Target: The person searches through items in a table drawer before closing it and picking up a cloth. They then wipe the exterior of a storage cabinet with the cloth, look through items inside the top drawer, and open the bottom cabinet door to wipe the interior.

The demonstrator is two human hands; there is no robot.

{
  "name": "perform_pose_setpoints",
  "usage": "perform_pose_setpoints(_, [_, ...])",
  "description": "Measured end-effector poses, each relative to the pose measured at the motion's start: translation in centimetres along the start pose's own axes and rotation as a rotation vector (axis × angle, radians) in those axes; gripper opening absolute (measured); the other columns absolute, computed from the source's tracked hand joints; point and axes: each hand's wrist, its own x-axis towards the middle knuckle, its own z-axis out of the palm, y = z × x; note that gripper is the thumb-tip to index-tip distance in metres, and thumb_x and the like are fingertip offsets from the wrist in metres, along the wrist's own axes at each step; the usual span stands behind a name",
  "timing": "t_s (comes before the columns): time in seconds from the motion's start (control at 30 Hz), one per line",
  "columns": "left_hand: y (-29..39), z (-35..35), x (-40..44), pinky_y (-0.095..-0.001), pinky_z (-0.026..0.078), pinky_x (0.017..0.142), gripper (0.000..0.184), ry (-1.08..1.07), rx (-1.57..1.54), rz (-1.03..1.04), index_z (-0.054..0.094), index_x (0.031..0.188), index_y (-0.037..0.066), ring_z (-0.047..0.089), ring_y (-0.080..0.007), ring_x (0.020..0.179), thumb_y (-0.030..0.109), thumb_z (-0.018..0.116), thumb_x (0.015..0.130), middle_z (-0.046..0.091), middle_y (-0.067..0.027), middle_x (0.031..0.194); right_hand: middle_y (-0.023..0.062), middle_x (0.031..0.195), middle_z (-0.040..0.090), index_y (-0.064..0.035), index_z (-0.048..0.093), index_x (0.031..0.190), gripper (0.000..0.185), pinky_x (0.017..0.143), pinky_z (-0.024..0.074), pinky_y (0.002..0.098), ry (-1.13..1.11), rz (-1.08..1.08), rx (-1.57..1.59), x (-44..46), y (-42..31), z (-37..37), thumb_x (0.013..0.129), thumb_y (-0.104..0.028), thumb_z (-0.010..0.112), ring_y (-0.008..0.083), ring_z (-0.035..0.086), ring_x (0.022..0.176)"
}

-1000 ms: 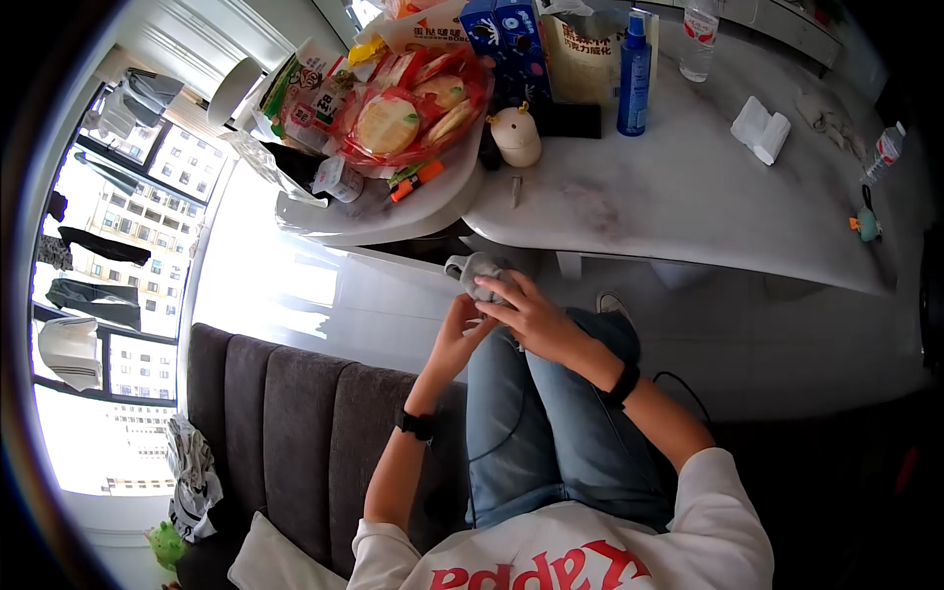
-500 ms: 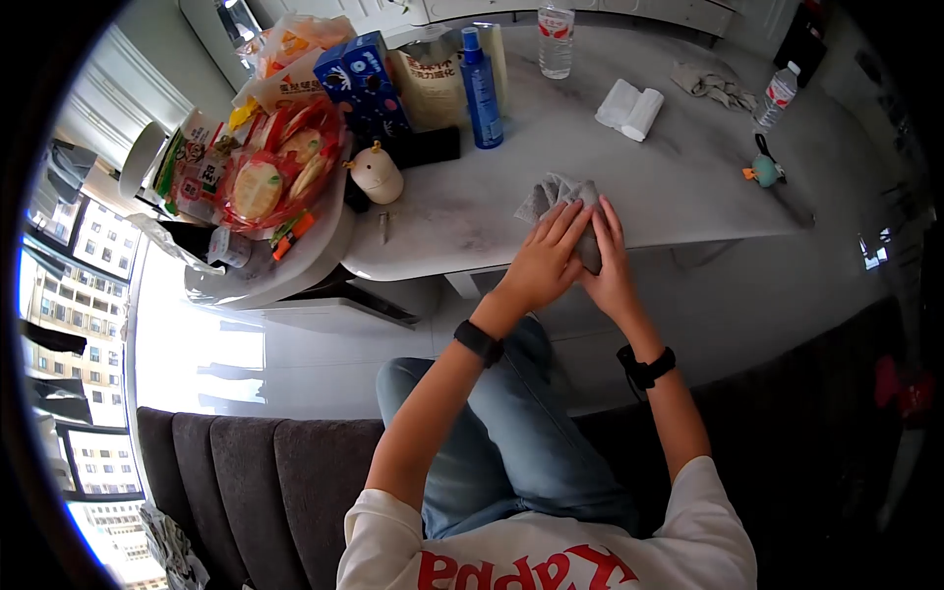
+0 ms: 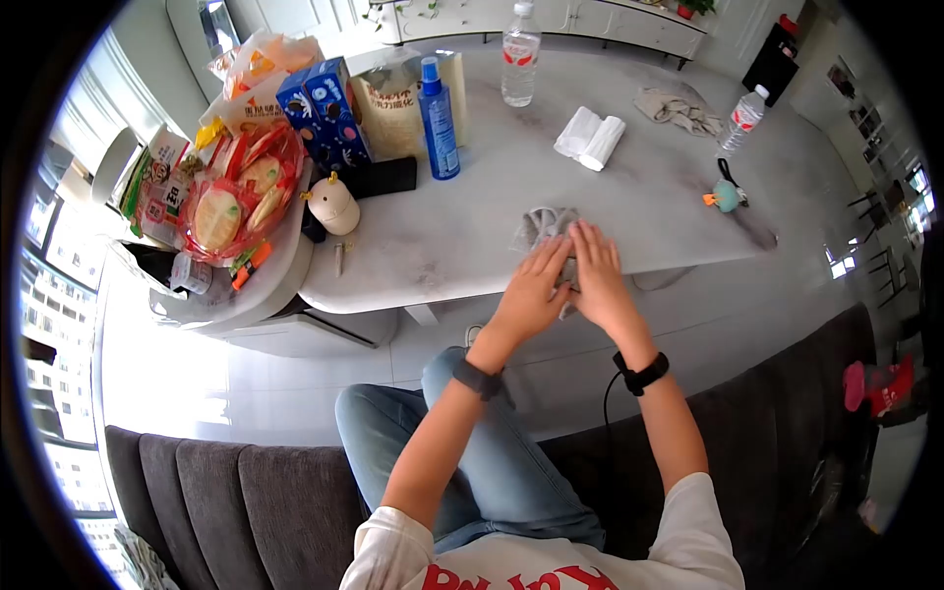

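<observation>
A grey cloth point(image 3: 548, 224) lies bunched near the table's front edge, partly under my two hands. My left hand point(image 3: 534, 293) rests on its left side, fingers straight and close together, pointing away from me. From the other side, my right hand point(image 3: 600, 282) lies against the cloth with fingers stretched out and slightly apart. The fingertips of both hands nearly meet over it. A bit of cloth shows between the palms; the part beneath them is hidden. Black bands circle both wrists.
On the marble-patterned table point(image 3: 472, 231) stand a blue spray bottle point(image 3: 440, 128), a cream round figure point(image 3: 334, 206), water bottles point(image 3: 519, 59), a white roll point(image 3: 598, 143), a beige cloth point(image 3: 678, 110) and a small teal toy point(image 3: 726, 197). Bagged food point(image 3: 221, 216) crowds the left end.
The view has shifted, so the table items sit further left and lower. My hands have flattened over the cloth, with the right hand's fingers now lying across it.
</observation>
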Motion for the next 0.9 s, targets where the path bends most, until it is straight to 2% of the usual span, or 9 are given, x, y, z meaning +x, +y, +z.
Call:
perform_pose_setpoints(0.3, [0.4,-6.9,-4.5,-0.0387,0.033,0.102,0.052,-0.009,-0.059,-0.143,0.043,0.13,0.002,0.04,-0.0345,0.124,0.009,0.058,0.081,0.046,-0.0187,0.131,0.0174,0.143,0.029,-0.0034,0.026,0.138,0.088,0.11,0.0198,0.048,-0.017,-0.203,0.038,0.5,-4.7,2.7,0.068,-0.022,0.075,0.0345,0.027,0.133])
perform_pose_setpoints(0.33, [-0.3,-7.4,-5.3,-0.0351,0.042,0.093,0.039,0.098,0.023,-0.068,0.049,0.123,-0.001,0.055,-0.0294,0.105,0.007,0.054,0.085,0.058,-0.0171,0.113,0.0181,0.141,0.031,-0.0029,0.028,0.137,0.088,0.11,0.0204,0.0481,0.008,-0.226,0.035,0.7,-5.4,3.5,0.066,-0.022,0.076,0.0353,0.028,0.132])
perform_pose_setpoints(0.43, [-2.7,-9.3,-8.4,-0.0297,0.047,0.08,0.027,0.302,-0.519,-0.45,0.053,0.115,-0.002,0.06,-0.0197,0.086,0.006,0.048,0.089,0.062,-0.0123,0.094,0.0204,0.14,0.032,-0.0012,0.028,0.136,0.088,0.109,0.021,0.048,0.054,-0.142,-0.044,1.7,-7.4,5.0,0.066,-0.023,0.076,0.037,0.029,0.131])
perform_pose_setpoints(0.5, [-6.8,-8.5,-11.7,-0.0247,0.047,0.071,0.021,0.505,-0.471,-0.442,0.055,0.107,-0.002,0.057,-0.012,0.074,0.004,0.043,0.091,0.061,-0.0075,0.083,0.0218,0.139,0.033,0.0,0.028,0.136,0.089,0.109,0.0215,0.048,0.054,-0.112,-0.073,2.5,-8.4,5.4,0.066,-0.023,0.077,0.0379,0.031,0.129])
perform_pose_setpoints(0.53, [-7.7,-8.1,-13.0,-0.0252,0.048,0.072,0.019,0.593,-0.612,-0.542,0.056,0.103,-0.002,0.059,-0.0139,0.076,0.004,0.042,0.091,0.062,-0.0076,0.084,0.0226,0.139,0.033,0.0006,0.028,0.136,0.089,0.109,0.0218,0.048,0.055,-0.095,-0.088,2.7,-8.9,5.4,0.065,-0.023,0.077,0.0383,0.032,0.128])
perform_pose_setpoints(0.63, [-10.5,-5.8,-14.9,-0.0277,0.048,0.076,0.019,0.561,-0.743,-1.002,0.055,0.102,-0.002,0.06,-0.0178,0.086,0.007,0.042,0.091,0.061,-0.0101,0.089,0.0232,0.138,0.033,0.0013,0.028,0.136,0.093,0.108,0.0238,0.048,0.028,-0.101,-0.085,3.1,-9.6,4.9,0.063,-0.025,0.079,0.0386,0.034,0.126])
perform_pose_setpoints(0.73, [-14.6,-1.5,-15.5,-0.033,0.046,0.084,0.023,0.627,-1.066,-1.269,0.053,0.108,-0.001,0.058,-0.023,0.099,0.013,0.046,0.091,0.059,-0.0132,0.101,0.0231,0.138,0.033,0.0015,0.028,0.136,0.096,0.106,0.0257,0.0483,0.062,-0.129,-0.047,3.1,-9.2,5.4,0.061,-0.026,0.081,0.039,0.034,0.125])
perform_pose_setpoints(0.83, [-20.7,2.7,-16.2,-0.0356,0.042,0.093,0.04,0.481,-1.263,-1.165,0.043,0.126,0.002,0.049,-0.0232,0.115,0.024,0.045,0.093,0.048,-0.0131,0.126,0.0242,0.139,0.029,0.001,0.024,0.138,0.1,0.107,0.0249,0.0494,0.018,-0.153,0.006,3.3,-8.9,5.0,0.061,-0.026,0.082,0.0403,0.029,0.128])
perform_pose_setpoints(0.9, [-24.0,4.1,-14.8,-0.0363,0.038,0.098,0.043,0.379,-0.787,-0.788,0.04,0.13,0.003,0.045,-0.0229,0.12,0.028,0.043,0.095,0.046,-0.011,0.13,0.024,0.14,0.028,0.0005,0.024,0.138,0.1,0.106,0.0256,0.0506,-0.005,-0.166,0.026,3.6,-8.9,4.7,0.06,-0.026,0.082,0.0398,0.028,0.129])
